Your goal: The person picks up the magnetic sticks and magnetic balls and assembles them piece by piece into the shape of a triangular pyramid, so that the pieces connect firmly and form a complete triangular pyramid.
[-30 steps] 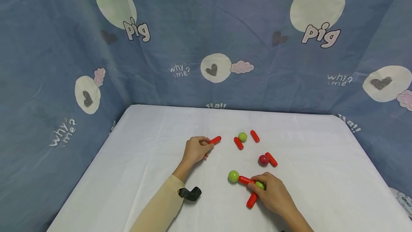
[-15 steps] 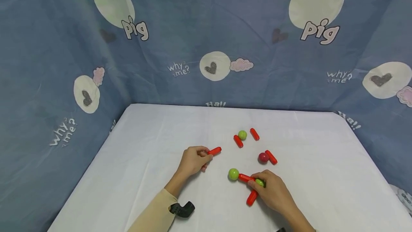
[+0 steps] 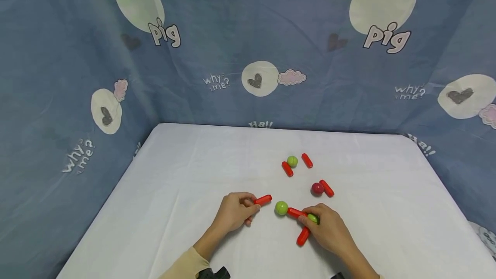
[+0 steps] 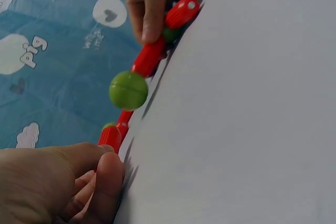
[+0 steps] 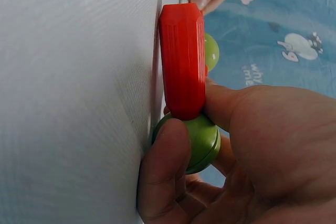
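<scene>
The red rod (image 3: pixel 263 200) pinched in the left hand (image 3: pixel 234 214) lies flat on the white tablecloth (image 3: pixel 186 175), its long axis running left to right and tilted slightly up toward the far side. Its free end points at the green ball (image 3: pixel 281 208), which sits just beside it to the right with a small gap showing between them. The left hand's thumb and fingers are curled round the rod's near end, the rest of the hand resting on the cloth.

That green ball is the left end of a small chain: a second red rod (image 3: pixel 296 213) runs from it down and to the right to another green ball (image 3: pixel 312 218), which the right hand (image 3: pixel 329 231) grips between thumb and curled fingers. From this held ball a third red rod (image 3: pixel 303 237) slants toward the near edge. In the right wrist view the thumb and forefinger wrap the green ball (image 5: pixel 193 140) with a red rod (image 5: pixel 182 59) standing out from it.

So the left hand is the nearer one to the open ball, and nothing lies in the gap. Farther back, well apart, a dark red ball (image 3: pixel 317 189) touches a short red rod (image 3: pixel 327 188), and a small green ball (image 3: pixel 292 161) sits between two more red rods (image 3: pixel 287 169) (image 3: pixel 307 160). A blue printed curtain (image 3: pixel 248 46) hangs behind the table
</scene>
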{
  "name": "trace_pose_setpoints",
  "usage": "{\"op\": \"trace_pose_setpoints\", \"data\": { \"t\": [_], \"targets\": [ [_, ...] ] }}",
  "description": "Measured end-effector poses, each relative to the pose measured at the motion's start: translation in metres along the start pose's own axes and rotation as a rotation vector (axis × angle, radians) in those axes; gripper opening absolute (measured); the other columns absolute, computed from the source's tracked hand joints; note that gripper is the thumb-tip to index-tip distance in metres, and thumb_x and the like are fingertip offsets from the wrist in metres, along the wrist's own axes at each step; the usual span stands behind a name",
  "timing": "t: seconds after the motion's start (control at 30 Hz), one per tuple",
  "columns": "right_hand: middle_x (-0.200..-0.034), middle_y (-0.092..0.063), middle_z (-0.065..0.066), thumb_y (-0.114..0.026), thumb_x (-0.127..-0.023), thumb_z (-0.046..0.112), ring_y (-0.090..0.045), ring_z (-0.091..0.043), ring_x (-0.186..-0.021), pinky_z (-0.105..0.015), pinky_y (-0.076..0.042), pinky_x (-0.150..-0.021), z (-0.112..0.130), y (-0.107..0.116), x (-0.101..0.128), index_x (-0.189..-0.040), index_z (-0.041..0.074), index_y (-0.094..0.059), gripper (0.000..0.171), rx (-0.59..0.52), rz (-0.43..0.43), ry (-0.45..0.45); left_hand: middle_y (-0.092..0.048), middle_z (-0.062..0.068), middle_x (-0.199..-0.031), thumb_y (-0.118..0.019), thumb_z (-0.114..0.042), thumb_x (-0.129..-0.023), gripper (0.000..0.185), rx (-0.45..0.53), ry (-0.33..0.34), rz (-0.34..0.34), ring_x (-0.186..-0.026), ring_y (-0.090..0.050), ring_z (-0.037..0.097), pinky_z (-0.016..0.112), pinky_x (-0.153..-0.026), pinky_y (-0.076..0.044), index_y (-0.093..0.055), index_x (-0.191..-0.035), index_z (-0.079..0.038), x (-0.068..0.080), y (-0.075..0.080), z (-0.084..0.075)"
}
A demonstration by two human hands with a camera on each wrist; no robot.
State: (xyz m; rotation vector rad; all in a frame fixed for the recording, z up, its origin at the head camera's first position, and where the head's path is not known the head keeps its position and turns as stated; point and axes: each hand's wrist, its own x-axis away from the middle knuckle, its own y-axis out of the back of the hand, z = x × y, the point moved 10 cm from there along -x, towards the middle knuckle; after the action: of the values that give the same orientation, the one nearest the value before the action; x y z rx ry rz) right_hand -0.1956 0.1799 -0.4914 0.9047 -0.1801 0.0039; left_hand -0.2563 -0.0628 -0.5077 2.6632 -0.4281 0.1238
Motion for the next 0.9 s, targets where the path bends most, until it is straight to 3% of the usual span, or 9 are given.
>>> {"op": "trace_pose_setpoints", "data": {
  "t": [0.47,0.9],
  "targets": [
    [-0.092,-0.064,0.003,-0.078,-0.089,0.032,-0.051,-0.013,-0.078,-0.026,-0.039,-0.065,0.002,0.000,0.001,-0.108,0.015,-0.078,0.025,0.002,-0.001,0.010,-0.072,-0.001,-0.073,-0.078,-0.015,-0.089,0.017,0.045,-0.023,0.059,-0.047,-0.061,0.006,0.015,-0.044,-0.043,-0.074,-0.103,-0.006,0.020,-0.011,-0.001],
    [-0.092,-0.065,0.003,-0.078,-0.090,0.034,-0.051,-0.013,-0.078,-0.027,-0.038,-0.064,0.002,0.000,0.000,-0.108,0.014,-0.078,0.027,0.015,-0.005,0.007,-0.072,0.000,-0.071,-0.079,-0.014,-0.089,0.016,0.053,-0.056,0.050,-0.047,-0.060,0.007,0.016,-0.043,-0.043,-0.073,-0.101,-0.005,0.019,-0.015,-0.004]
  ]
}}
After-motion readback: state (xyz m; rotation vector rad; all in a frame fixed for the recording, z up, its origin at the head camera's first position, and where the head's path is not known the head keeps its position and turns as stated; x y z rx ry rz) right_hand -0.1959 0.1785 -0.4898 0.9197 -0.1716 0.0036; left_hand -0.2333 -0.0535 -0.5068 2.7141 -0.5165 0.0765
